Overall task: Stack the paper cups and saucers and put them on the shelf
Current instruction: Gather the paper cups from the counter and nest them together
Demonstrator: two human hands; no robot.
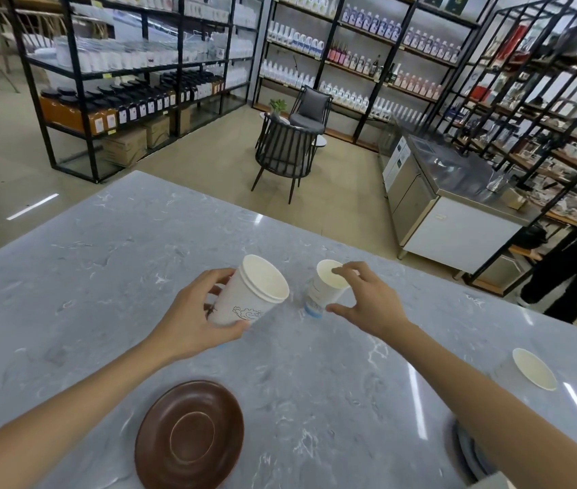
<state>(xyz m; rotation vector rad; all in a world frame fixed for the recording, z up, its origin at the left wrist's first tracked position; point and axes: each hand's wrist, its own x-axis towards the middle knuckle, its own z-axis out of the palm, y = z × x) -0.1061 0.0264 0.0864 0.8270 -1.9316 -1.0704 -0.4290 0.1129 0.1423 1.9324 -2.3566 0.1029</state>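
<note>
My left hand (193, 314) grips a stack of nested white paper cups (250, 294), tilted with the mouth toward the right, just above the marble counter (103, 262). A single white paper cup with blue print (322, 289) stands right of it. My right hand (368, 301) is around that cup, forefinger on the rim and thumb near its base. A brown saucer (190, 434) lies near the counter's front edge. Another white paper cup (532, 368) sits at the far right. A grey saucer (470, 453) peeks out beneath my right forearm.
Black metal shelves with bottles (131, 68) stand across the floor at the back and at the right (544, 111). Two dark chairs (285, 150) and a steel-topped cabinet (456, 206) stand beyond the counter. A person in dark trousers (569, 273) stands at the far right.
</note>
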